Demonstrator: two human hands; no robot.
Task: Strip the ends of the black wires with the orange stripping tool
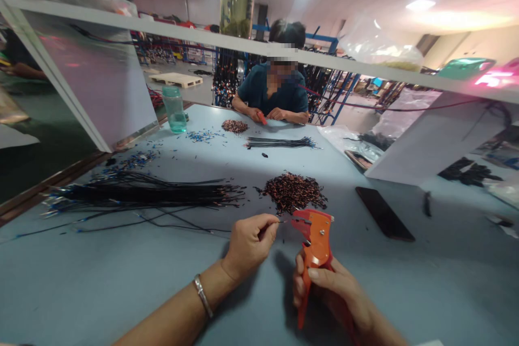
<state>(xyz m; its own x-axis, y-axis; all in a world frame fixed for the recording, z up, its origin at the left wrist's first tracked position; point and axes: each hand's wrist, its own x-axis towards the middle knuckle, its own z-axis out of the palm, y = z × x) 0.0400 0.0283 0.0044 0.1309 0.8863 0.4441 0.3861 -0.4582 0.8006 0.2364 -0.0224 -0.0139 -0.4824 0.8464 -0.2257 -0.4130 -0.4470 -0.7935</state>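
My left hand (252,240) is closed in a pinch on a thin black wire (219,230), whose tip sticks out to the right, just short of the tool's jaws. My right hand (330,284) is wrapped round the handles of an orange and red wire stripper (319,238), held upright with its jaws facing left. Beyond the tool lies a pile of small black and copper-coloured pieces (292,192). To the left, a long bundle of black wires (146,194) lies across the table, with blue and bare metal bits at its left end.
A black phone (384,213) lies at the right. Across the table (170,281) sits a person (279,92) with a red tool, behind a second wire bundle (279,142) and small pile (234,126). A green-tinted bottle (174,111) stands back left. A white shelf bar (194,35) crosses overhead.
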